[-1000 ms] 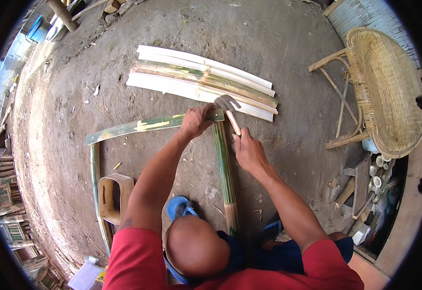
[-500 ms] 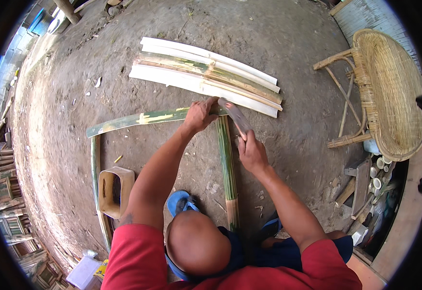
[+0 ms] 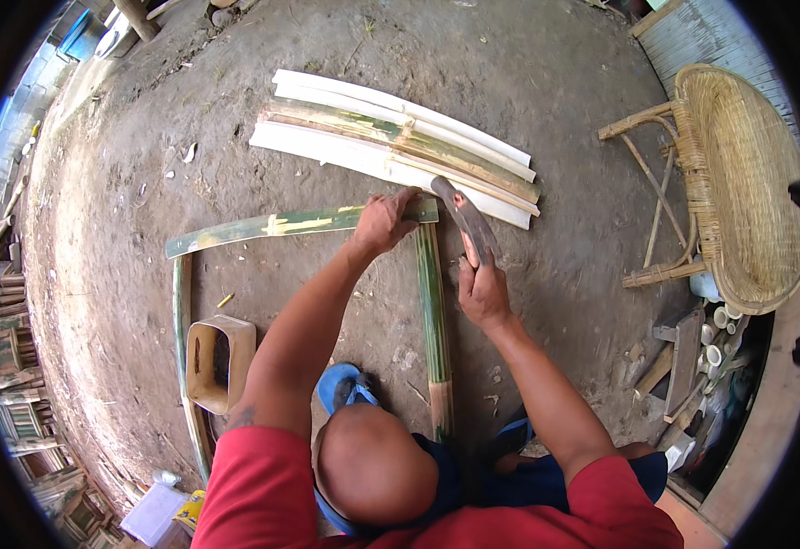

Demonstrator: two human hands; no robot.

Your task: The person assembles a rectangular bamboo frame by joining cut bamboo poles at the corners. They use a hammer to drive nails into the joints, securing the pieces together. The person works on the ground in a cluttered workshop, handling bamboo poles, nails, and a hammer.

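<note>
The left grip [image 3: 384, 222] pinches the strip [image 3: 308, 222] across its width near the right end, fingers over the far edge and thumb by the near one; the right grip [image 3: 485, 295] is wrapped round the handle of the hammer [image 3: 464, 212], whose head is up beside that end. The strip lies across the tops of 2 poles, the right pole [image 3: 432, 311] and the left pole [image 3: 182, 320].

The likeliest harm, I judge, is a struck finger: thumb and fingertips sit just beside the strip's end, so a swing drifting left would catch them. A glancing blow could also slide the strip off the right pole, since only 1 hand appears to steady it, or split the bamboo close to its end. The far end, with no hand on it, might swing on the left pole.

The hammer's head is smeared and foreshortened, and I cannot tell its face from its claw. No nail can be made out; fingers cover part of the strip. The right pole's lower end disappears by the legs, and the left pole runs behind the tub [image 3: 243, 361] and sleeve. Beyond, overlapping slats [image 3: 327, 151] hide parts of each other, so their count is uncertain.
</note>
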